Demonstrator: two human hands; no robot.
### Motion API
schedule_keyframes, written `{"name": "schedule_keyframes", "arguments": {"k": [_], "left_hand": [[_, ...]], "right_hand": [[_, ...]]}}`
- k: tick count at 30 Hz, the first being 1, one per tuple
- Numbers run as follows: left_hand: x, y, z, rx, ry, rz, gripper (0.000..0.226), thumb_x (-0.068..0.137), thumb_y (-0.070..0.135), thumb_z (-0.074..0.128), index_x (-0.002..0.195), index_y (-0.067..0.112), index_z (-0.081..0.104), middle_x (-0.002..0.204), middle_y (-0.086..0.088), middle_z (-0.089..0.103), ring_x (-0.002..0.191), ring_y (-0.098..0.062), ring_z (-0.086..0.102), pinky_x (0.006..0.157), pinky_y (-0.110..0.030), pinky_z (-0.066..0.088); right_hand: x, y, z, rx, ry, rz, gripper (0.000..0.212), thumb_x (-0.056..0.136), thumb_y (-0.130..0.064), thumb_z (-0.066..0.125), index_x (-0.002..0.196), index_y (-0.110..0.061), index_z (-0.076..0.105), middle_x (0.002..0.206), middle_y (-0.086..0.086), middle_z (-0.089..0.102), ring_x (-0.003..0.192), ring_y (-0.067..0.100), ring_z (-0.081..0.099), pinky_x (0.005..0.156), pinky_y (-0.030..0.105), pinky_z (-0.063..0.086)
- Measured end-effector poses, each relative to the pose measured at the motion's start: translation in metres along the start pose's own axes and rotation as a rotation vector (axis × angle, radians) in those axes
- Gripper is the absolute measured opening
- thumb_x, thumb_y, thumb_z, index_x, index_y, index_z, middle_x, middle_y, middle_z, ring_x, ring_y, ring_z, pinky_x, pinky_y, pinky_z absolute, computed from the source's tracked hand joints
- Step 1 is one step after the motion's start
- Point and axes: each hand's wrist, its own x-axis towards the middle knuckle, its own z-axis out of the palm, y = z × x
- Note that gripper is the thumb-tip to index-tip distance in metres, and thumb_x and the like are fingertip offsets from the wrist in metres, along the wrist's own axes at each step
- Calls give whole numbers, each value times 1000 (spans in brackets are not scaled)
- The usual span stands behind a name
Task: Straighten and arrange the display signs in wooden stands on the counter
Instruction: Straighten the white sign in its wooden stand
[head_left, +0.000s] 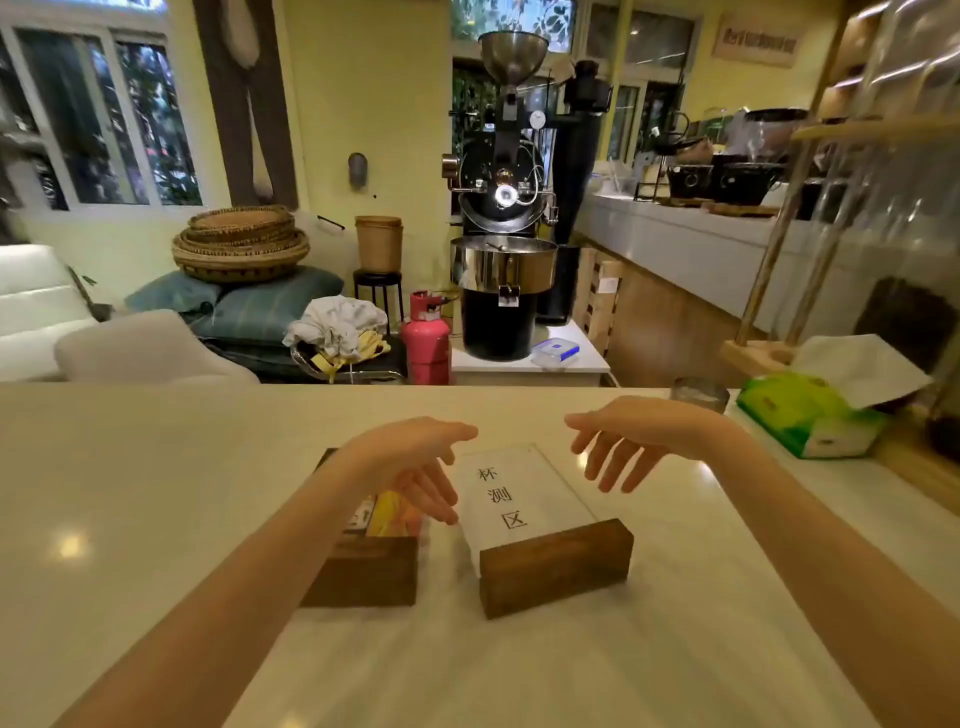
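Two display signs stand side by side on the white counter (156, 493). The right one is a clear panel with black characters on white (514, 493), set in a dark wooden stand (556, 566). The left one shows an orange and yellow picture (392, 514) in its own wooden stand (369, 571), partly hidden by my left arm. My left hand (421, 462) hovers open over the left sign, its fingertips close to the white sign's left edge. Open as well, my right hand (634, 441) hangs just beyond the white sign's upper right corner, apart from it.
A green tissue pack (810, 415) with a white sheet sticking out lies at the right of the counter, next to a small glass jar (698, 395). A wooden rack (769, 291) rises at the right edge. Beyond the counter stand a coffee roaster (506, 208) and a pink gas cylinder (427, 338).
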Motion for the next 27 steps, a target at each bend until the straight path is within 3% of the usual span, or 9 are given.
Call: {"name": "schedule_keyframes", "arguments": {"k": [5, 8, 11, 16, 21, 24, 27], "left_hand": [[6, -9, 17, 48, 4, -103, 62, 88, 37, 46, 133, -2, 27, 114, -31, 60, 59, -28, 68, 46, -29, 58], [13, -18, 26, 31, 32, -78, 57, 89, 25, 47, 135, -1, 24, 92, -25, 65, 56, -27, 68, 47, -29, 59], [23, -27, 28, 47, 69, -36, 51, 89, 16, 46, 134, -1, 29, 88, -23, 66, 60, -27, 69, 50, -30, 60], [31, -31, 34, 47, 131, -13, 34, 84, 3, 53, 117, -3, 48, 91, -13, 64, 72, -25, 69, 48, -27, 59], [27, -28, 37, 27, 138, 60, 28, 81, -1, 56, 109, -4, 52, 117, -16, 61, 83, -26, 65, 50, -24, 58], [27, -24, 37, 15, 213, 121, 17, 81, 1, 58, 95, 7, 52, 119, -15, 63, 96, -27, 65, 58, -28, 60], [29, -20, 35, -17, 286, 181, 35, 80, 3, 61, 111, 7, 46, 111, -15, 65, 91, -27, 66, 59, -32, 59]], "right_hand": [[16, 20, 18, 36, -8, 95, 41, 87, -45, 49, 101, -9, 63, 91, 10, 71, 77, 23, 70, 77, 37, 58], [23, 28, 29, 80, 14, 102, 31, 87, -33, 54, 102, -6, 61, 89, 7, 66, 80, 21, 65, 74, 32, 57], [29, 40, 36, 179, 32, 92, 34, 81, -22, 64, 110, -4, 62, 92, 8, 65, 81, 19, 62, 69, 28, 55], [30, 47, 42, 209, 81, 71, 34, 75, -15, 71, 108, -9, 65, 91, 5, 66, 84, 18, 61, 78, 28, 53], [24, 42, 42, 239, 109, 82, 34, 76, -11, 70, 109, -5, 64, 89, 3, 63, 79, 17, 61, 65, 22, 54], [20, 40, 41, 254, 172, 42, 36, 77, -10, 69, 111, -3, 60, 95, 5, 60, 82, 18, 60, 69, 26, 54], [16, 41, 38, 329, 235, -45, 39, 75, -7, 70, 112, -3, 58, 97, 7, 62, 81, 18, 62, 65, 26, 55]]}}
